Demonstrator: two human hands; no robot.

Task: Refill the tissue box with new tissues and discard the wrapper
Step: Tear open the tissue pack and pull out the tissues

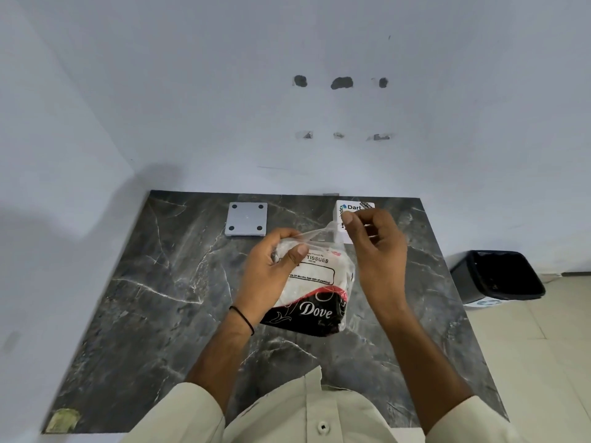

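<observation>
Above the marble table, both hands pull the tissue wrapper apart.

Both forearms reach forward; the left hand curls in a grip, the right hand pinches higher up.

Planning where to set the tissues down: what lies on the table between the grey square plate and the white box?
In the head view, only bare marble table lies between the grey square plate and the white box.
</observation>
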